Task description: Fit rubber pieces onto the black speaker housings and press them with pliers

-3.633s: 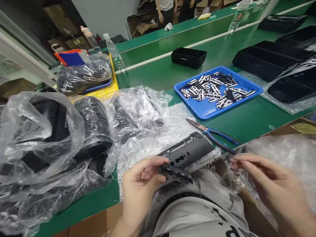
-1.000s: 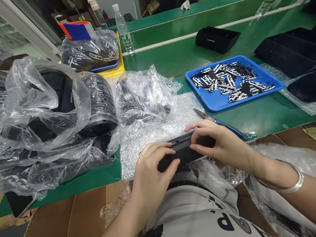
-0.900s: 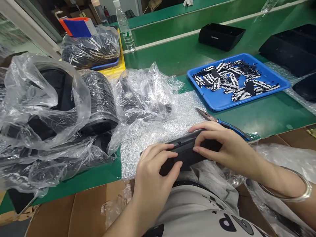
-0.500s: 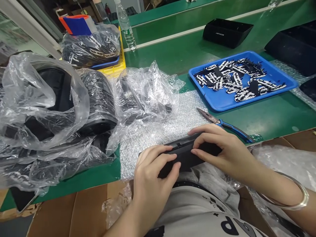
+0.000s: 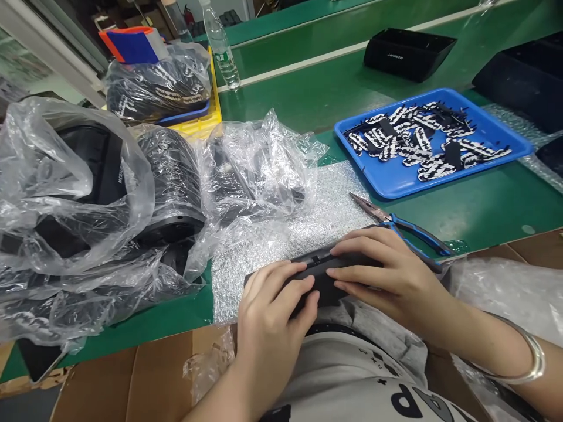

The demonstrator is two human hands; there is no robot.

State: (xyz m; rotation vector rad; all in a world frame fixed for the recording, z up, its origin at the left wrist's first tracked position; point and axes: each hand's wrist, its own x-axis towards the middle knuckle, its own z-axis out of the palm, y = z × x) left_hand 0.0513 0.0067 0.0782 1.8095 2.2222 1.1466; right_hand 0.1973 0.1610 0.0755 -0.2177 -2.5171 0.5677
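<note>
Both hands have closed in since that earlier shot, when the part lay on the wrap and the hands were well apart. Now the left hand and right hand both grip a long black plastic housing, fingers curled tight over it from each side, no gap left in the hold. It's held level-ish at the front edge of the bubble wrap sheet; can't tell if it's touching the wrap or just held over it. Silver bangle on the right wrist, FYI.

Right in front of the wrap there's a cardboard box, w/ a printed white tee on the person just behind the hands. Needle-nose pliers w/ blue handles lie just off the wrap's right edge, close to the right hand. Left of the wrap, clear plastic bags hold more black parts, piled up and touching the wrap.

Past the wrap is a blue tray full of black-and-white pieces, on green bench. Further back from the wrap, approx left: yellow tray and water bottle. Black bin sits farther back on the right.
</note>
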